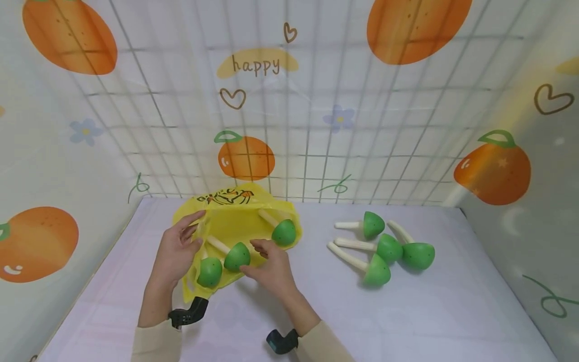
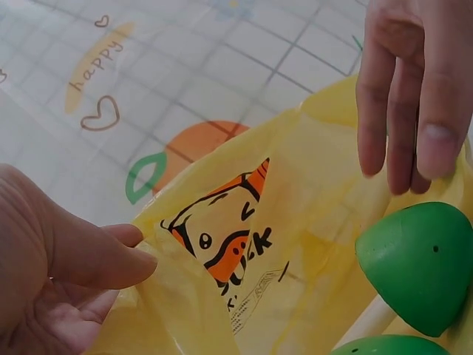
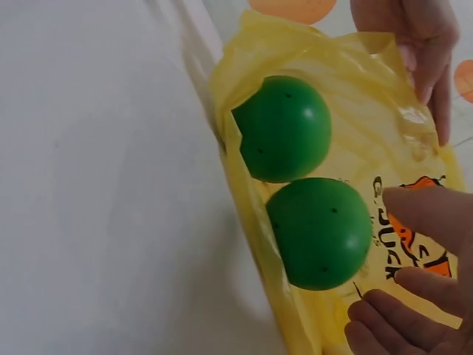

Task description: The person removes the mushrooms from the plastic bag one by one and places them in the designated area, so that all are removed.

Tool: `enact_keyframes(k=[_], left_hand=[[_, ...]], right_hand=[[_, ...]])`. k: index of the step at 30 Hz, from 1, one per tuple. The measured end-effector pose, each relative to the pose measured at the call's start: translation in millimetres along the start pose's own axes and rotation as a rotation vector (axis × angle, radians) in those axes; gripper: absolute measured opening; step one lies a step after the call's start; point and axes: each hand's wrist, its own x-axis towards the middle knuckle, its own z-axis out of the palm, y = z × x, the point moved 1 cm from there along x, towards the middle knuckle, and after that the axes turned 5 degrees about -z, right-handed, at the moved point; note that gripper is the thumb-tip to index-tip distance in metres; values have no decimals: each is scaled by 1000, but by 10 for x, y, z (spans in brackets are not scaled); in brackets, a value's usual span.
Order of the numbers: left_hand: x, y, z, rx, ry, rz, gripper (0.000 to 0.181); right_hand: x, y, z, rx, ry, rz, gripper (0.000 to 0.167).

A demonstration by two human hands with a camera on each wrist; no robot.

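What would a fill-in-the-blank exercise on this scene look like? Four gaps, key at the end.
1. The left hand pinches a bag coloured ____.
2. In the head view, ____ green-capped pieces appear within the bag's outline.
3. Right of the bag in that view, ____ more pieces lie on the table.
4. The word on the backdrop reads "____".

Missing words: yellow; three; four; happy.

The glossy plastic bag [image 1: 235, 221] looks crinkled, the 7 green caps [image 1: 418, 256] smooth, their stems [image 1: 356, 245] matt.
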Motion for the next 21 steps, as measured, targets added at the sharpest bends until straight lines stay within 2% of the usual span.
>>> enact_keyframes(k=[8,13,21], left_hand=[[-1,12,-13,15,10,-17,62],[-12,29,-21,27,10,-7,62],[-6,27,-18,24,11,-13,62]], right_hand=[[37,40,116,-42,-1,23,62],[45,47,165,-71,-2,54,65],[90,54,218,-64,-14,73,65]])
